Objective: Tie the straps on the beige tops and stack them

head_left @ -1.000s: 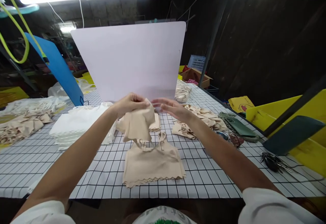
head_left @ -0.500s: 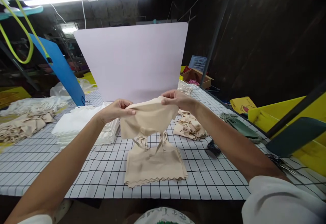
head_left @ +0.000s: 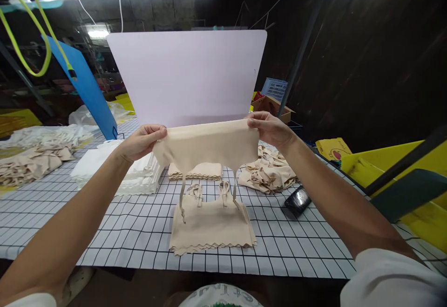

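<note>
A beige strappy top [head_left: 209,144] is stretched upside down between my two hands, its straps dangling toward the table. My left hand [head_left: 145,140] pinches one corner of its upper edge. At the opposite corner, my right hand [head_left: 270,129] grips the same edge between thumb and fingers. Below lies a neat stack of beige tops [head_left: 213,225] with scalloped hems toward me and straps toward the back. Behind the held top sits another folded beige pile [head_left: 195,171], partly covered from view.
White folded garments [head_left: 139,176] are stacked at left, with loose beige cloth [head_left: 31,165] farther out. Crumpled beige tops [head_left: 267,174] and a shiny black packet [head_left: 297,201] lie at right. A white panel [head_left: 186,78] stands behind; a blue board [head_left: 82,90] leans at left.
The beige top has gone from slack and bunched to spread wide and taut. My hands have moved apart and slightly up, and its straps hang separately. The beige pile behind now shows.
</note>
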`<act>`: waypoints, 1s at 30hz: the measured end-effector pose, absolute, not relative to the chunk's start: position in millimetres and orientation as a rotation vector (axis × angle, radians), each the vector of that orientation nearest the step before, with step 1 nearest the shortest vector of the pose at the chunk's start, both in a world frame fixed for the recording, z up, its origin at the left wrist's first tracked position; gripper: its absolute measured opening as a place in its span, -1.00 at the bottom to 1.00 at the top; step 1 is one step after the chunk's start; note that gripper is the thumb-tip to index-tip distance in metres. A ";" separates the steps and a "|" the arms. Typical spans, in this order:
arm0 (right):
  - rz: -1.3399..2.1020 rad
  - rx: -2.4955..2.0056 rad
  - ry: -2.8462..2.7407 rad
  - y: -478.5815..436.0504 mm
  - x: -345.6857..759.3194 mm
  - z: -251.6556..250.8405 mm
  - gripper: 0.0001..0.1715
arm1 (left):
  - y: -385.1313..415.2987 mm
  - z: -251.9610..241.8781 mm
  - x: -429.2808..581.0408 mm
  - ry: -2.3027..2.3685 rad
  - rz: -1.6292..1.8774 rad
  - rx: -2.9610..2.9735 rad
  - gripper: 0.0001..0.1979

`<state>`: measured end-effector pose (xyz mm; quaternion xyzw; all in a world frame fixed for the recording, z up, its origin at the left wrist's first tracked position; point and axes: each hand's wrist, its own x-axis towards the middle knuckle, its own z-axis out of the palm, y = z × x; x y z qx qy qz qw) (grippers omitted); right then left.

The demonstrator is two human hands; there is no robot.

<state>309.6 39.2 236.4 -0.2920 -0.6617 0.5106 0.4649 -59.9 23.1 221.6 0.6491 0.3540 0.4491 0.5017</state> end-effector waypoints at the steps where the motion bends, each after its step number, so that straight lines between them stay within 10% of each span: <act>1: 1.221 -0.720 -1.664 40.5 313.7 237.2 -0.46 | 22.8 222.9 -62.6 0.836 1.092 1.580 -0.50; 16: -0.145 -1.119 -2.034 106.2 323.1 214.2 -0.73 | 81.3 215.9 -53.1 1.556 1.183 2.758 -0.81; 30: 0.218 -1.057 -2.243 -48.8 318.5 -3.6 -0.79 | -63.7 -9.5 -47.9 1.158 0.917 2.776 -0.74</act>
